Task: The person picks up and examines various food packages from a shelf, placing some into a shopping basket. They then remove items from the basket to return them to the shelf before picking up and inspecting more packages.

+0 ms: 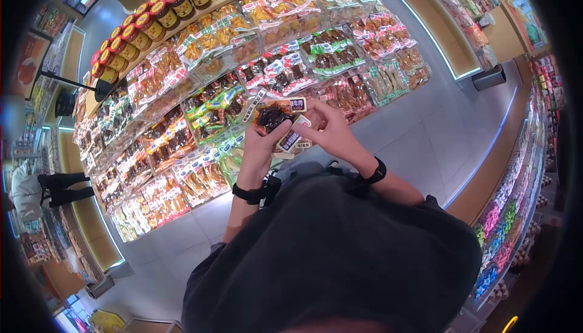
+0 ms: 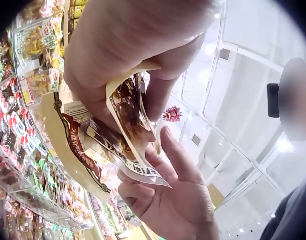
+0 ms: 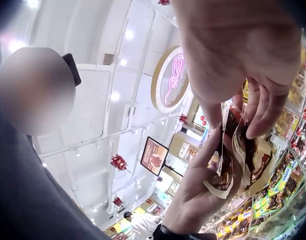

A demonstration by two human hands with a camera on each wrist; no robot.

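Note:
Two see-through snack packets of dark brown meat are up in front of the chest, one overlapping the other. Pale printed borders frame the packet on top (image 1: 273, 117), and a dark label with white writing marks the lower packet (image 1: 290, 141). My left hand (image 1: 258, 151) grips both from the left, its thumb lying across their front. At their right end, my right hand (image 1: 334, 132) pinches the edges between thumb and fingers. In the left wrist view the packets (image 2: 135, 107) fan apart, and the right hand (image 2: 168, 210) reaches in from below.
A wide sloping display (image 1: 237, 90) of bagged snacks stands before me in see-through bins. Red-lidded jars (image 1: 149, 26) line its back edge. Stocked shelves (image 1: 516, 199) run along the right. Grey floor (image 1: 419, 126) lies between. A person in dark trousers (image 1: 64, 188) stands far left.

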